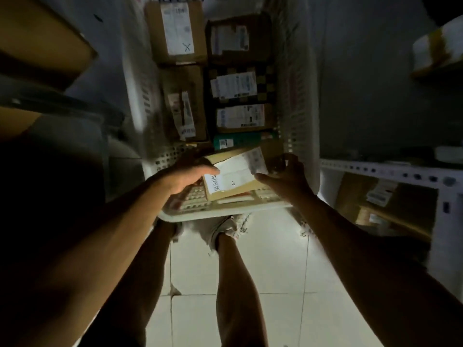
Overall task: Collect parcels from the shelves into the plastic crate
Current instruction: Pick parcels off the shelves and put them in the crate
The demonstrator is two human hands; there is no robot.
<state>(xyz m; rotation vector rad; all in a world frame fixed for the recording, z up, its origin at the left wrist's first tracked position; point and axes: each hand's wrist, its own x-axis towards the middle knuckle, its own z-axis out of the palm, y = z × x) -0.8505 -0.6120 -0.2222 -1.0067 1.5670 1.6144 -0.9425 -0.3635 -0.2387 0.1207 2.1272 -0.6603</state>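
Note:
A white plastic crate (pixel 298 101) stands on the floor in front of me, with several labelled cardboard parcels (pixel 179 31) lying in it. Over its near end I hold a small brown parcel (pixel 235 176) with a white label, tilted. My left hand (pixel 186 177) grips the parcel's left edge, thumb on top. My right hand (pixel 288 175) holds its right side, fingers curled round the far corner. A green parcel (pixel 244 141) lies just beyond the held one.
Metal shelving (pixel 390 169) on the right carries cardboard boxes (pixel 375 196) on its lower level and a taped parcel (pixel 438 48) higher up. A large brown box (pixel 42 41) juts in at the upper left. My legs and a shoe (pixel 225 229) stand on white tiles.

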